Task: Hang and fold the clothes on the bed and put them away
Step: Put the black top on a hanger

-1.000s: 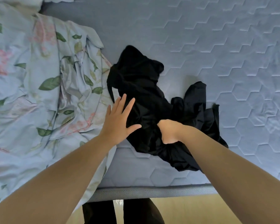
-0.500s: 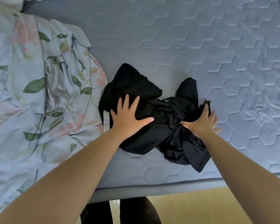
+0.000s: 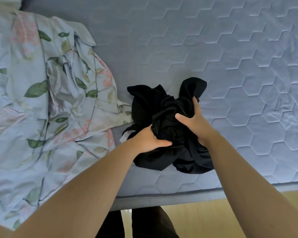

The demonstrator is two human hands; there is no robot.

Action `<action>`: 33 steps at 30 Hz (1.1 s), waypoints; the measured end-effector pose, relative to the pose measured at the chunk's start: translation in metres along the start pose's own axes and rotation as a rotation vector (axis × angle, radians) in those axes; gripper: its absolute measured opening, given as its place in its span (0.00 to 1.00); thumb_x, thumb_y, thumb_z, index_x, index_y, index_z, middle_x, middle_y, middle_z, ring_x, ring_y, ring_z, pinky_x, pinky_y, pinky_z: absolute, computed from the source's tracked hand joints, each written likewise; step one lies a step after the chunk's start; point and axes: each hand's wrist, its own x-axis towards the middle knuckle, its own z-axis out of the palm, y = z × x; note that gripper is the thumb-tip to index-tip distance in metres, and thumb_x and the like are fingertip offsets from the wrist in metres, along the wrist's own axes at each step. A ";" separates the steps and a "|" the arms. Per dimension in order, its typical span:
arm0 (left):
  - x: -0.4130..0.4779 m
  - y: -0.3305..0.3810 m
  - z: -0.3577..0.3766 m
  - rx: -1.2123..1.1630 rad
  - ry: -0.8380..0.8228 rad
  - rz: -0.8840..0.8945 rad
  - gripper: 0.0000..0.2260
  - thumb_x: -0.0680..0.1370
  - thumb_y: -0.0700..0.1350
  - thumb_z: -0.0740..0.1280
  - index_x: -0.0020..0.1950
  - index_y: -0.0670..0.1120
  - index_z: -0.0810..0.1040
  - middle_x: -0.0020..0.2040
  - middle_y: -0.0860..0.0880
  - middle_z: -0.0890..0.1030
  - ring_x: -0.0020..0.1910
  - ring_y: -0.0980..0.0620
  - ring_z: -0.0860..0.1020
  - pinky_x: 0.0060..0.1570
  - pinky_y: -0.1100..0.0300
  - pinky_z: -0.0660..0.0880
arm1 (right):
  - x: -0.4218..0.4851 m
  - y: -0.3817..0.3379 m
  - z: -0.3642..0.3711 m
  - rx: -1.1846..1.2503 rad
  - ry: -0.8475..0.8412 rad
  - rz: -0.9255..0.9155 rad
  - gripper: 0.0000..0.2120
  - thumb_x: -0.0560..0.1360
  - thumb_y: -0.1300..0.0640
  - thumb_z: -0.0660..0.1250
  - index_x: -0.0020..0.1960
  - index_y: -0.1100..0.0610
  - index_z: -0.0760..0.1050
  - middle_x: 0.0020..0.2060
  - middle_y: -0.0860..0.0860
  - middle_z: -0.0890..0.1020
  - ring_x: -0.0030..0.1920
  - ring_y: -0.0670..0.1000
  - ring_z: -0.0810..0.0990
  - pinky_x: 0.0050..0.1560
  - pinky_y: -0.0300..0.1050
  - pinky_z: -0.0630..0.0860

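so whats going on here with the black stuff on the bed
A person stands at the near edge of the bed with both hands on a crumpled heap of black clothing. The left hand grips its near left side and the right hand grips the bunched fabric at the upper right. Nothing is folded or hung yet. A floral blanket lies rumpled on the left side of the bed, just beside the heap.

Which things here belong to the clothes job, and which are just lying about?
In the job: black garment, bunched on the mattress; left hand and right hand, both gripping it.
Lying about: floral bedding, left of the garment; wooden floor below the mattress edge.
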 end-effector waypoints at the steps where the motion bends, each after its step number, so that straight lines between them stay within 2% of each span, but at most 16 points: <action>1: -0.004 -0.002 -0.001 0.060 0.089 0.030 0.36 0.69 0.56 0.75 0.73 0.50 0.64 0.68 0.52 0.72 0.67 0.51 0.70 0.61 0.64 0.64 | -0.003 0.000 0.005 -0.086 0.010 -0.031 0.52 0.67 0.45 0.75 0.77 0.41 0.41 0.76 0.46 0.55 0.74 0.51 0.61 0.72 0.55 0.63; 3: -0.011 -0.010 -0.008 0.401 0.392 0.113 0.39 0.66 0.61 0.74 0.72 0.50 0.65 0.68 0.50 0.71 0.66 0.49 0.70 0.64 0.56 0.68 | -0.008 -0.001 0.012 -0.266 0.012 -0.094 0.56 0.63 0.42 0.76 0.76 0.41 0.40 0.77 0.47 0.50 0.76 0.52 0.54 0.74 0.58 0.58; 5: -0.016 -0.019 -0.016 0.794 0.562 0.064 0.47 0.65 0.68 0.70 0.77 0.53 0.53 0.77 0.47 0.56 0.74 0.45 0.57 0.69 0.46 0.59 | -0.010 0.003 0.021 -0.488 -0.009 -0.122 0.59 0.61 0.42 0.77 0.76 0.42 0.38 0.77 0.49 0.44 0.77 0.55 0.46 0.74 0.63 0.53; 6: -0.016 -0.025 -0.020 0.842 0.568 0.014 0.51 0.65 0.69 0.69 0.78 0.54 0.46 0.78 0.46 0.47 0.76 0.43 0.50 0.71 0.43 0.53 | -0.010 0.007 0.027 -0.631 -0.014 -0.115 0.62 0.60 0.41 0.78 0.76 0.42 0.36 0.77 0.50 0.41 0.77 0.57 0.43 0.73 0.67 0.50; 7: -0.015 -0.030 -0.023 0.819 0.539 -0.029 0.53 0.64 0.70 0.69 0.78 0.55 0.42 0.79 0.45 0.43 0.77 0.42 0.44 0.72 0.41 0.49 | -0.009 0.011 0.033 -0.771 -0.006 -0.103 0.63 0.59 0.40 0.79 0.76 0.41 0.35 0.77 0.51 0.38 0.76 0.58 0.40 0.71 0.70 0.48; 9: -0.007 -0.039 -0.025 0.696 0.414 -0.051 0.56 0.63 0.68 0.72 0.78 0.54 0.39 0.78 0.43 0.42 0.77 0.41 0.42 0.73 0.41 0.47 | -0.003 0.022 0.040 -0.938 0.023 -0.084 0.64 0.59 0.39 0.78 0.75 0.42 0.33 0.76 0.53 0.35 0.76 0.59 0.37 0.68 0.74 0.47; 11: 0.001 -0.041 -0.021 0.591 0.272 -0.014 0.58 0.62 0.65 0.75 0.78 0.53 0.38 0.79 0.44 0.46 0.77 0.41 0.45 0.75 0.43 0.50 | 0.006 0.029 0.040 -0.938 0.044 -0.054 0.61 0.63 0.42 0.77 0.76 0.42 0.33 0.76 0.53 0.36 0.76 0.60 0.39 0.69 0.74 0.50; 14: 0.009 -0.038 -0.012 0.430 0.189 0.063 0.59 0.61 0.62 0.77 0.78 0.54 0.40 0.77 0.48 0.56 0.76 0.46 0.55 0.74 0.49 0.56 | 0.015 0.031 0.036 -0.932 0.065 -0.054 0.54 0.66 0.45 0.75 0.77 0.44 0.39 0.76 0.55 0.43 0.75 0.63 0.47 0.68 0.67 0.62; 17: 0.008 -0.026 -0.006 0.092 0.142 0.039 0.49 0.67 0.54 0.77 0.78 0.54 0.48 0.72 0.54 0.65 0.72 0.50 0.64 0.65 0.61 0.61 | 0.017 0.030 0.036 -0.998 0.109 -0.090 0.40 0.70 0.47 0.72 0.74 0.50 0.54 0.71 0.59 0.58 0.69 0.63 0.60 0.61 0.60 0.70; 20: 0.001 -0.008 -0.001 -0.214 0.147 -0.019 0.35 0.72 0.46 0.74 0.75 0.53 0.59 0.60 0.57 0.70 0.66 0.53 0.69 0.58 0.64 0.63 | 0.015 0.028 0.033 -0.939 0.104 -0.095 0.26 0.71 0.53 0.69 0.65 0.56 0.63 0.60 0.60 0.69 0.59 0.61 0.69 0.56 0.57 0.74; 21: -0.002 -0.004 0.001 -0.259 0.160 -0.029 0.34 0.73 0.44 0.73 0.74 0.51 0.60 0.59 0.57 0.70 0.65 0.54 0.69 0.58 0.65 0.62 | 0.011 0.025 0.032 -0.889 0.102 -0.120 0.22 0.71 0.55 0.68 0.62 0.57 0.65 0.55 0.60 0.71 0.56 0.60 0.71 0.55 0.56 0.74; 24: -0.020 0.007 0.005 -0.340 0.215 -0.041 0.32 0.74 0.44 0.73 0.74 0.49 0.62 0.66 0.53 0.71 0.65 0.54 0.69 0.58 0.66 0.62 | -0.005 0.016 0.030 -0.768 0.124 -0.230 0.10 0.73 0.59 0.65 0.50 0.55 0.66 0.45 0.56 0.74 0.46 0.57 0.75 0.47 0.48 0.73; 28: -0.050 0.020 0.008 -0.445 0.266 -0.086 0.30 0.74 0.44 0.73 0.73 0.48 0.64 0.60 0.54 0.72 0.59 0.56 0.69 0.59 0.63 0.64 | -0.042 -0.006 0.033 -0.757 0.177 -0.308 0.09 0.72 0.62 0.65 0.47 0.55 0.65 0.42 0.54 0.75 0.43 0.55 0.75 0.41 0.46 0.71; 31: -0.078 0.029 0.010 -0.540 0.285 -0.085 0.28 0.72 0.44 0.74 0.70 0.48 0.69 0.61 0.52 0.76 0.61 0.50 0.74 0.66 0.52 0.69 | -0.083 -0.028 0.038 -0.721 0.201 -0.327 0.11 0.71 0.62 0.65 0.48 0.54 0.64 0.44 0.54 0.73 0.42 0.54 0.73 0.41 0.44 0.68; 33: -0.100 0.038 0.009 -0.552 0.281 -0.061 0.24 0.73 0.41 0.73 0.67 0.45 0.72 0.57 0.50 0.79 0.57 0.50 0.76 0.62 0.53 0.72 | -0.112 -0.041 0.042 -0.699 0.206 -0.323 0.12 0.71 0.63 0.65 0.51 0.56 0.66 0.46 0.54 0.72 0.44 0.55 0.72 0.42 0.44 0.69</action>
